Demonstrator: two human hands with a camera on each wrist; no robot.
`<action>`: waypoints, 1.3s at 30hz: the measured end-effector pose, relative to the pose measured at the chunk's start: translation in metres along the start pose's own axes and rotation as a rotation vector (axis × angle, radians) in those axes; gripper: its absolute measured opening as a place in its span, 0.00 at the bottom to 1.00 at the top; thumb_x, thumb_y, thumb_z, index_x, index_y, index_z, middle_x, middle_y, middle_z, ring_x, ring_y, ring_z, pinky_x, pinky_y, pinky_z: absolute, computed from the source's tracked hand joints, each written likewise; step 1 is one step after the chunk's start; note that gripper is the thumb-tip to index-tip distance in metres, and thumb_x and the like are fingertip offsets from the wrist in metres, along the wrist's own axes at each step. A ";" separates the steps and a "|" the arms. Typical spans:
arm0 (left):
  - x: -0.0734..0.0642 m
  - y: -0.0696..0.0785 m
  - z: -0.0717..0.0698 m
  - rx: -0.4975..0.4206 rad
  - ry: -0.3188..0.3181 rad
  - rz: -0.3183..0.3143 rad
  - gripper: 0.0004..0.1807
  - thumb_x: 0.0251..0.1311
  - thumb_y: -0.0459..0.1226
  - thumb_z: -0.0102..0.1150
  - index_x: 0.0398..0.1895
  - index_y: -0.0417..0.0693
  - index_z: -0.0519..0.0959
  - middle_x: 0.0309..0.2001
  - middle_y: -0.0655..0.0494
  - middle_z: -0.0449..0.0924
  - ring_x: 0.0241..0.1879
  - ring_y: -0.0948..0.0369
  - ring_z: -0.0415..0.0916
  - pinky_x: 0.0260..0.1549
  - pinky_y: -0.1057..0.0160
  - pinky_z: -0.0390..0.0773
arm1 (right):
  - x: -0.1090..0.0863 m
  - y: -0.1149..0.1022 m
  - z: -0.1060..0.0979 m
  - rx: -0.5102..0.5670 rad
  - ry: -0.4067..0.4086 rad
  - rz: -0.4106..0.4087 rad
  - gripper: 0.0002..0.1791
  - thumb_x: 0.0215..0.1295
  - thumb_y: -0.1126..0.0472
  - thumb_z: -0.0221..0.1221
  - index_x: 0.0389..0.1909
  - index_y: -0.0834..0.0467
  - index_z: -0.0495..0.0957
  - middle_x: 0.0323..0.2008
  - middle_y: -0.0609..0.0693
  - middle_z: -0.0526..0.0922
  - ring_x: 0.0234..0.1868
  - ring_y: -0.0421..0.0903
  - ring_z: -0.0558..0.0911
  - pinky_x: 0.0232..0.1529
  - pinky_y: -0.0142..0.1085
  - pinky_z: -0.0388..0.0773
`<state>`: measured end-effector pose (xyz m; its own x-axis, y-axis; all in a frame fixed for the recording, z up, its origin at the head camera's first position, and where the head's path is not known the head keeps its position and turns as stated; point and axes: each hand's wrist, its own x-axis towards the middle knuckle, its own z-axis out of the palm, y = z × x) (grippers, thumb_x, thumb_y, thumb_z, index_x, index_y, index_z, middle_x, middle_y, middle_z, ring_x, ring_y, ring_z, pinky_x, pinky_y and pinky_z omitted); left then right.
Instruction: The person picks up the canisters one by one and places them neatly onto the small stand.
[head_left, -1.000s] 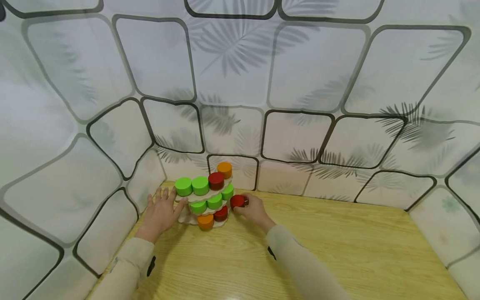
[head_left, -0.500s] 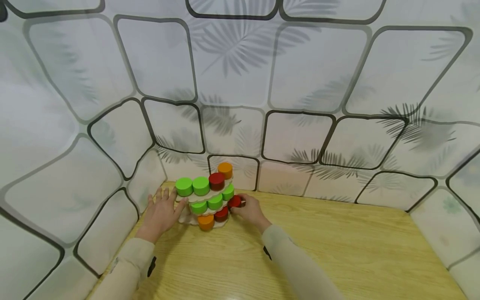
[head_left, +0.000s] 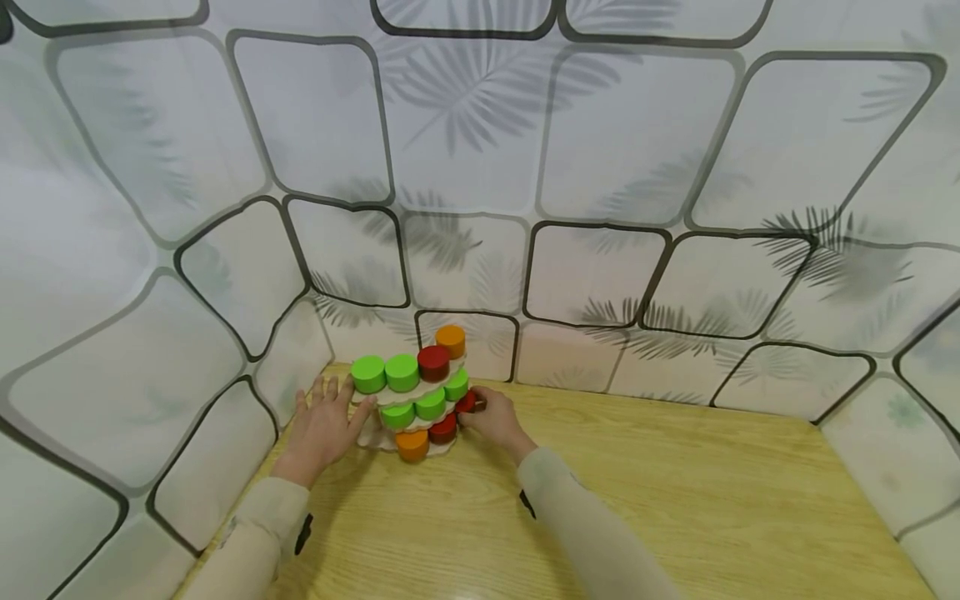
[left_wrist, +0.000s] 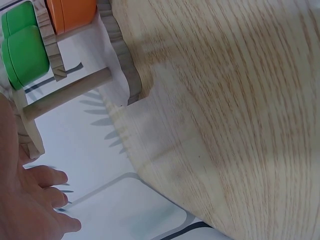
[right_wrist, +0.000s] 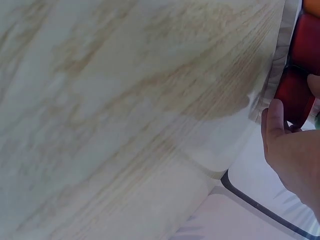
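A tiered wooden stand [head_left: 375, 397] with scalloped shelves holds short round cylinders in green, red and orange. My right hand [head_left: 497, 420] pinches a red cylinder [right_wrist: 292, 96] at the right end of the lowest shelf. That cylinder sits right beside another red cylinder [head_left: 442, 428], with an orange cylinder [head_left: 412, 445] farther left. My left hand [head_left: 319, 427], fingers straight and spread, rests against the left end of the upper shelf. In the left wrist view, a dowel post [left_wrist: 67, 94] joins two shelves near green cylinders [left_wrist: 26, 56].
The stand is at the back left of a wood-grain table [head_left: 600, 492], close to the back wall [head_left: 465, 267]. Patterned cloth-like walls with leaf prints surround the table. An orange cylinder [head_left: 451, 341] stands at the far end of the upper shelf.
My right hand has moved left, bringing the red cylinder from beside the stand onto the lowest shelf's right end. The left hand has stayed in place.
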<state>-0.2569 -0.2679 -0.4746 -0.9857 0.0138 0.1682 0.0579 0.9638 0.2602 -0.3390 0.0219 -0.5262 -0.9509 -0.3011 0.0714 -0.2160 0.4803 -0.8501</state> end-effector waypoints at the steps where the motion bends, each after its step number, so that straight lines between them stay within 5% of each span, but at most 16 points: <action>1: 0.000 0.000 0.000 -0.001 -0.002 0.000 0.43 0.82 0.61 0.34 0.81 0.33 0.61 0.76 0.21 0.60 0.79 0.25 0.49 0.72 0.20 0.47 | 0.000 0.000 0.000 -0.003 -0.002 -0.003 0.25 0.63 0.64 0.69 0.61 0.65 0.81 0.56 0.63 0.87 0.53 0.57 0.87 0.56 0.49 0.85; 21: 0.002 0.000 0.000 0.010 -0.012 -0.005 0.44 0.83 0.62 0.32 0.81 0.33 0.59 0.76 0.22 0.59 0.79 0.26 0.48 0.72 0.19 0.46 | -0.001 0.001 0.005 0.066 0.002 0.004 0.30 0.65 0.66 0.68 0.68 0.66 0.76 0.60 0.64 0.85 0.56 0.58 0.86 0.60 0.50 0.84; 39: -0.001 0.000 0.001 -0.050 -0.002 -0.011 0.43 0.83 0.60 0.33 0.81 0.31 0.57 0.76 0.21 0.60 0.79 0.24 0.46 0.72 0.19 0.48 | -0.003 0.001 0.005 0.068 0.011 0.001 0.24 0.65 0.66 0.69 0.62 0.63 0.81 0.58 0.62 0.86 0.53 0.55 0.87 0.55 0.47 0.85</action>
<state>-0.2565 -0.2674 -0.4761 -0.9867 0.0036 0.1626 0.0544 0.9495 0.3091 -0.3350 0.0191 -0.5296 -0.9536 -0.2916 0.0755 -0.1995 0.4235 -0.8837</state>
